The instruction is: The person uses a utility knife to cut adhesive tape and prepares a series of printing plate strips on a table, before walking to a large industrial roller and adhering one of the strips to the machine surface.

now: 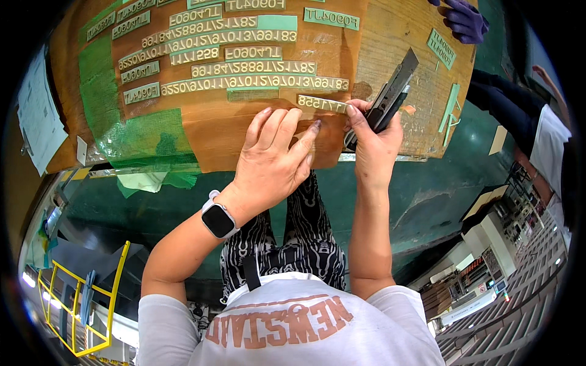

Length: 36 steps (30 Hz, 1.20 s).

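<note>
My right hand (373,143) is closed round a black utility knife (390,91), its blade pointing up and away. The same hand's thumb and finger pinch the right end of a small pale stamp strip (318,104) with raised mirrored characters. This strip lies at the near part of an orange-brown sheet (232,134). My left hand (268,155) rests on the sheet just left of it, fingers stretched and apart, the index fingertip just below the strip. Beyond both hands, rows of similar character strips (256,87) lie on the sheet.
A wooden table (342,61) bears everything, with green mesh (146,137) at the left. To the right lie a green strip piece (441,49), thin offcuts (450,110) and a purple glove (467,23). Papers (41,113) hang at far left. Another person (549,134) is at the right.
</note>
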Tool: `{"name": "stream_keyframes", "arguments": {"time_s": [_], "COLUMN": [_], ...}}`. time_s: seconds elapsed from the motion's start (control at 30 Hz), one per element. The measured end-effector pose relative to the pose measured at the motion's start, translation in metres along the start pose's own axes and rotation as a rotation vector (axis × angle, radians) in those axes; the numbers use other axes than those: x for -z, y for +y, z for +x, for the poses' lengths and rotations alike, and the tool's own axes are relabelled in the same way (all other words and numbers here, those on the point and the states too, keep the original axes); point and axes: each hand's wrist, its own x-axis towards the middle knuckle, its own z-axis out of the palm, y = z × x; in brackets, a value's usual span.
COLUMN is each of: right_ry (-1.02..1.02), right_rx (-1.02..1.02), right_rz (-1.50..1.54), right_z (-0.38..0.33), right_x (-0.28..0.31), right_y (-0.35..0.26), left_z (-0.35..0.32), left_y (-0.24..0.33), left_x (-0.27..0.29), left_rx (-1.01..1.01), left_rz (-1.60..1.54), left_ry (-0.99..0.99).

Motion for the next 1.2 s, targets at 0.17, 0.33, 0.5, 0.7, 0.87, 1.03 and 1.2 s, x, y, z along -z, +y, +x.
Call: {"name": "stream_keyframes", "arguments": {"time_s": [0.17, 0.33, 0.5, 0.7, 0.87, 1.03, 1.2], "right_ry": [0.008, 0.046, 0.075, 0.092, 0.066, -0.005, -0.218], "right_rx": [0.037, 0.126, 0.110, 0.110, 0.151, 0.126, 0.094], "right_rz": [-0.117, -0.228, -0.301, -0.442, -0.601, -0.389, -0.542], "right_z": [0.002, 0.006, 0.007, 0.005, 0.008, 0.011, 0.006], "right_x": [-0.004, -0.003, -0.006, -0.011, -0.008, 0.016, 0.066], "right_y": [0.000, 0.004, 0.004, 0.001, -0.001, -0.009, -0.049], "left_z": [-0.001, 0.004, 0.011, 0.015, 0.015, 0.013, 0.013], "left_y": [-0.001, 0.003, 0.010, 0.013, 0.016, 0.023, 0.024], "left_x": [-0.002, -0.004, -0.007, -0.011, -0.011, -0.014, -0.015], "left_rx": [0.001, 0.011, 0.095, 0.136, 0.142, 0.163, 0.125], "left_rz": [-0.012, 0.009, 0.019, 0.031, 0.044, 0.105, 0.155], "left_ry": [0.020, 0.041, 0.066, 0.088, 0.095, 0.125, 0.128]}}
